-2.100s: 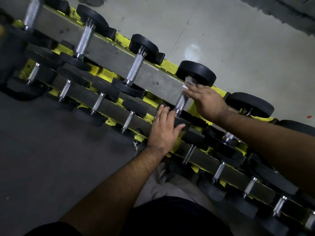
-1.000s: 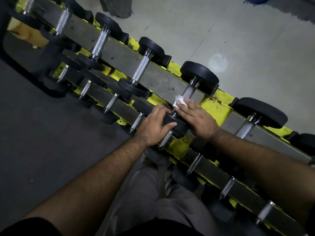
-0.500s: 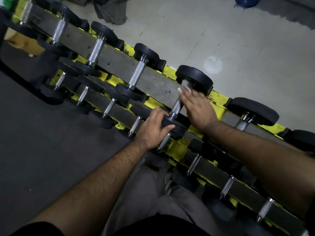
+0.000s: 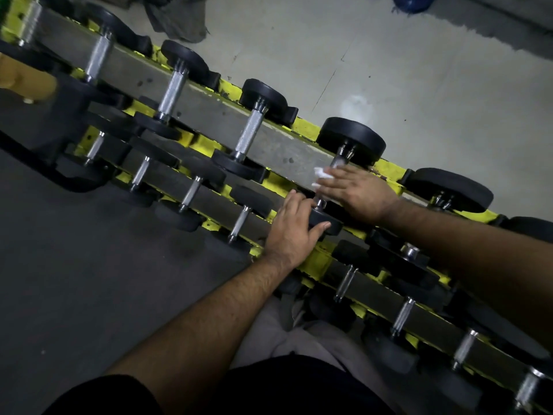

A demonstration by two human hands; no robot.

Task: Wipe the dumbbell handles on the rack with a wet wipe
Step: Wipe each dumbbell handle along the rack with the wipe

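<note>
Head view, only one available. Rack runs diagonally from upper left to lower right of frame, yellow frame with grey rails, dumbbells sitting across the tiers.

Working dumbbell is centre frame, upper tier. Its far plate is toward the top, its near plate toward the bottom, and its handle spans the grey rail between them.

Right hand comes in from the right edge and lies across the handle's middle, pressing the wet wipe against the metal. Fingers look fairly straight and motion-blurred; I can't tell whether the thumb wraps under the bar. White wad of wipe pokes out past the fingertips on the left side, so the wipe sits between palm and handle, which suits a sliding stroke along the bar.

Left hand enters from bottom centre, fingers curled over the near plate's rim and thumb hooked on its lower edge. Likely purpose: stop the dumbbell rolling or shifting in its cradle under wiping pressure.

Other handles toward upper left and lower right have no hand on them. Can't judge which are already wiped.

Floor fills upper right, with a pale patch near the working dumbbell.
</note>
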